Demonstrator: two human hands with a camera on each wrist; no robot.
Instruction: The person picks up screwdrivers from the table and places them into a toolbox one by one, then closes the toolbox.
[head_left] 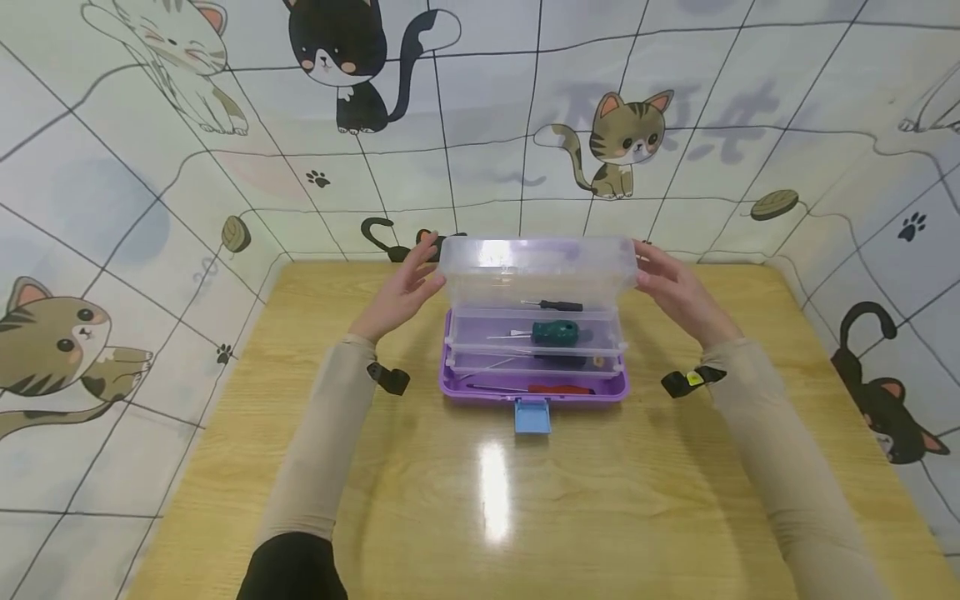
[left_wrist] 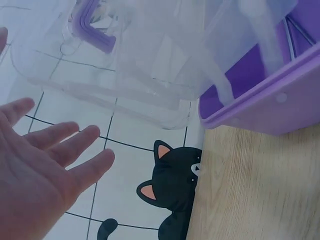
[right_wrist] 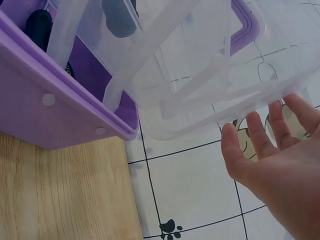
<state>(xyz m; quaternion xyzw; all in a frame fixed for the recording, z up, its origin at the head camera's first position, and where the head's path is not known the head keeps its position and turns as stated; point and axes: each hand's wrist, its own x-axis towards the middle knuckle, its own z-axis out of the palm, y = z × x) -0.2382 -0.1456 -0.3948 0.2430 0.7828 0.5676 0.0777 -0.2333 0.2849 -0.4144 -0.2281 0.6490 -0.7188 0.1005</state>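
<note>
A purple toolbox (head_left: 480,398) stands on the table with its clear lid (head_left: 525,279) raised and its trays fanned out. My left hand (head_left: 401,290) is beside the lid's left end, fingers spread; a gap separates it from the lid in the left wrist view. At the right end, my right hand (right_wrist: 285,155) has loosely bent fingers at the lid's edge; whether they touch it I cannot tell. In the trays lie a small black screwdriver (head_left: 561,306) and a green-handled screwdriver (head_left: 555,333). A red-handled screwdriver (head_left: 558,389) lies in the base.
A light blue latch (head_left: 532,418) hangs down at the toolbox's front. The wooden table (head_left: 585,508) meets cat-patterned walls (head_left: 487,100) at the back and sides. Through the lid a purple handle (left_wrist: 95,30) shows. Black straps (head_left: 388,379) hang by both wrists.
</note>
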